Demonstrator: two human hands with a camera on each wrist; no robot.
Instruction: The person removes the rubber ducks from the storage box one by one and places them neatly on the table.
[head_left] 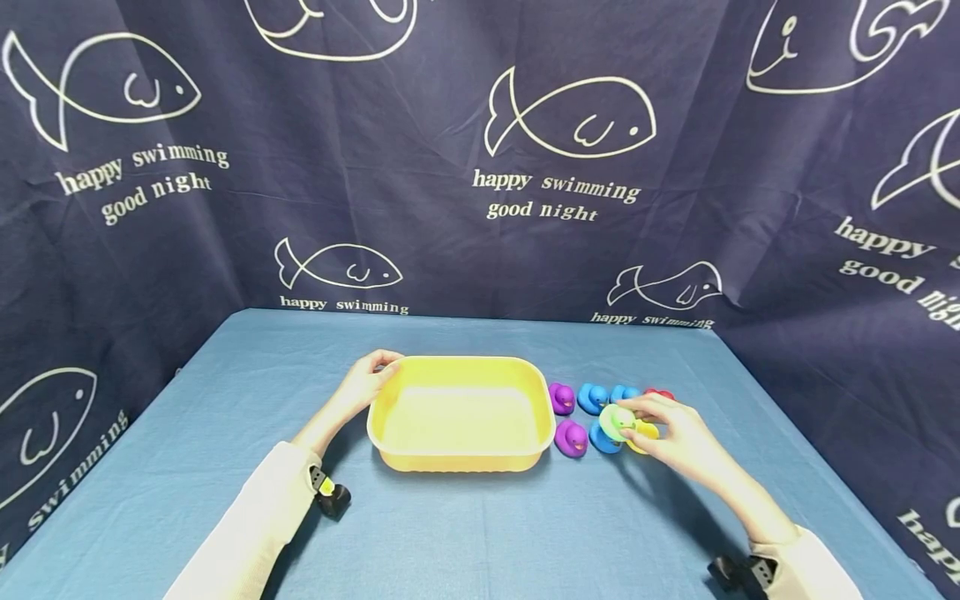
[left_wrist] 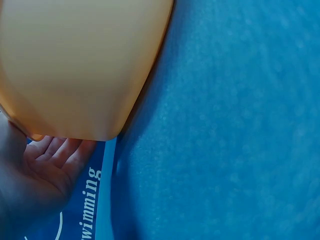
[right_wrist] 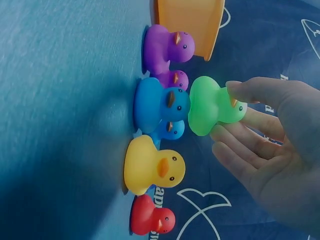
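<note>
A green rubber duck (head_left: 615, 422) is pinched between the thumb and fingers of my right hand (head_left: 681, 435). In the right wrist view the green duck (right_wrist: 204, 106) is held beside a blue duck's head, clear of the cloth. My left hand (head_left: 366, 382) holds the far left corner of a yellow plastic tub (head_left: 461, 462), thumb by the rim. From the left wrist, fingers (left_wrist: 65, 152) show past the end of the tub wall (left_wrist: 85, 75), their tips hidden behind it. Nothing lies inside the tub.
Right of the tub stand two purple ducks (head_left: 572, 439), three blue ducks (head_left: 592, 399), a yellow duck (right_wrist: 150, 165) and a red duck (right_wrist: 150, 215). A blue cloth (head_left: 450, 533) covers the table. Dark fabric (head_left: 435, 167) printed with fish hangs behind and at both sides.
</note>
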